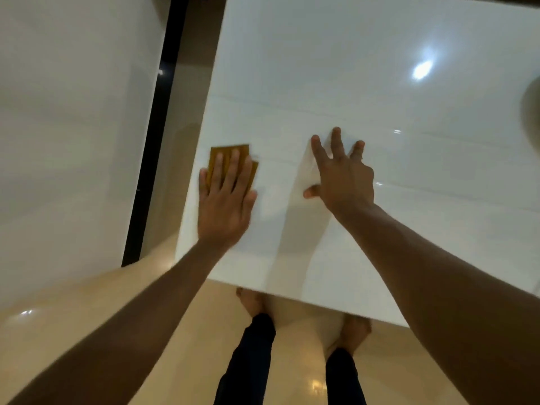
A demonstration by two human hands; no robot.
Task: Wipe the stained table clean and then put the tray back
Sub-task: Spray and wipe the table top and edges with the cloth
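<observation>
A glossy white table [365, 83] fills the upper right of the head view. A folded mustard-yellow cloth [216, 154] lies flat near the table's left edge. My left hand [226, 197] presses down on the cloth with straight fingers laid over it. My right hand [343, 171] is over the table's middle with fingers spread and straight, holding nothing; whether it touches the surface I cannot tell. No stain shows on the shiny top. A rounded pale object [531, 106], cut off by the right edge, may be the tray.
Tan tiled floor [73, 317] lies below and to the left of the table. A black vertical strip [152, 135] runs along a white panel [64, 112] on the left. My bare feet [251, 302] and dark trouser legs stand at the table's near edge.
</observation>
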